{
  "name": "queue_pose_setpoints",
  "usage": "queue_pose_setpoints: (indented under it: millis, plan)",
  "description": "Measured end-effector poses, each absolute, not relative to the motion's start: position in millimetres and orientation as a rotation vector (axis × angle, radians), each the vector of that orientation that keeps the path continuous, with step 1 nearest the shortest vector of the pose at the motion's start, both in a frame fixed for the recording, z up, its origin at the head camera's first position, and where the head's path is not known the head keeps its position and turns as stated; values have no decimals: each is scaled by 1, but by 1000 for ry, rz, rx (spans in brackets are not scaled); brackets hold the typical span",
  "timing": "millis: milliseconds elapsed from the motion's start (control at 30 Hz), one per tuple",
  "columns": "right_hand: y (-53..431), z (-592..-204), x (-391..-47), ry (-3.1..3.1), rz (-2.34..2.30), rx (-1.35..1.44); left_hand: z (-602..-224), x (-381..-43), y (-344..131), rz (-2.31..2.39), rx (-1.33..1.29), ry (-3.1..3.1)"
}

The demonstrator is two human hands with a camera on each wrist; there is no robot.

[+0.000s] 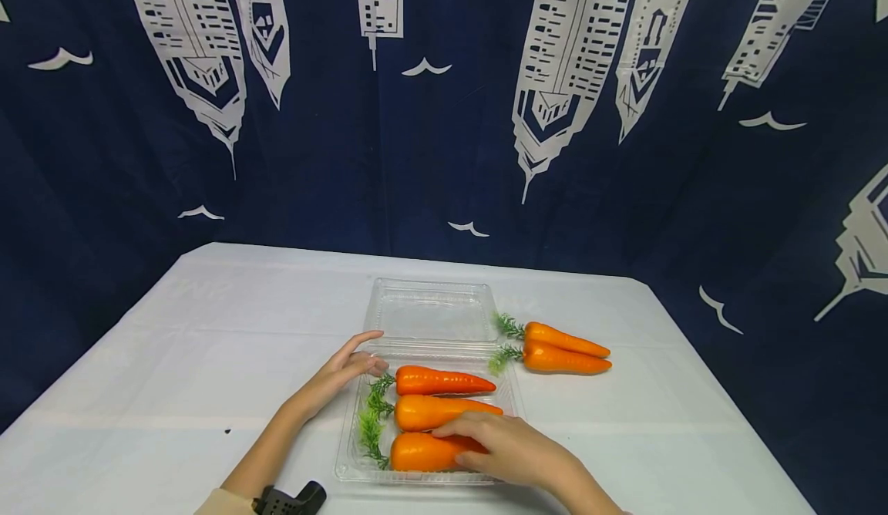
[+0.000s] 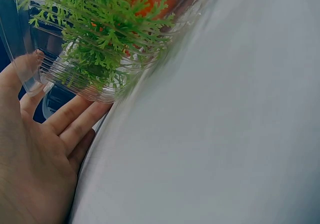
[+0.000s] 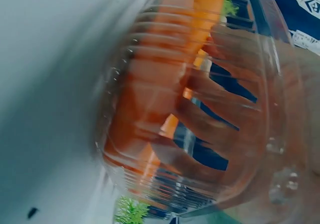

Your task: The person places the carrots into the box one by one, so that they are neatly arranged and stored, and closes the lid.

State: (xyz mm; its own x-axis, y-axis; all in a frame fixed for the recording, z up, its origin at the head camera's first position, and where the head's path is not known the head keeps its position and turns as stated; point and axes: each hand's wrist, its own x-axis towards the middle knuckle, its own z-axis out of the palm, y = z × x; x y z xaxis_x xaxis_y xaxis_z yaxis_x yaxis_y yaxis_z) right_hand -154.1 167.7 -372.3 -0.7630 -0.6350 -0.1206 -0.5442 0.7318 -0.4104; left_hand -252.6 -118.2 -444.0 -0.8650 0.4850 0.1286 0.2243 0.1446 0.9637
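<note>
A clear plastic clamshell box (image 1: 347,465) lies with its lid (image 1: 430,311) folded back. Inside it are three orange toy carrots in a row, a far one (image 1: 444,381), a middle one (image 1: 444,412) and a near one (image 1: 423,453), their leafy green tops (image 2: 110,28) toward the left wall. My right hand (image 1: 516,449) reaches in from the right and grips the near carrot around its narrower end; the right wrist view shows those fingers (image 3: 200,119) through the clear wall. My left hand (image 1: 343,372) touches the box's left side, fingers loosely extended.
Two more toy carrots, one (image 1: 565,339) behind the other (image 1: 565,358), lie on the white table (image 1: 229,330) right of the box, leaves over its right edge. A dark blue patterned curtain (image 1: 444,153) hangs behind the table. A small dark speck (image 1: 227,430) is left of the box.
</note>
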Motion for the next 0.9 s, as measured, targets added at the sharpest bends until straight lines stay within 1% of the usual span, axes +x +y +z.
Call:
queue_pose_setpoints:
  millis: [367, 633, 900]
  plan:
    - [174, -364, -153, 2682, -497, -966, -444, -254, -118, 1806, 714, 2186]
    - [180, -359, -156, 2698, -565, -959, -444, -254, -118, 1806, 712, 2192]
    - [187, -353, -156, 2763, -550, -907, -444, -254, -118, 1801, 719, 2195]
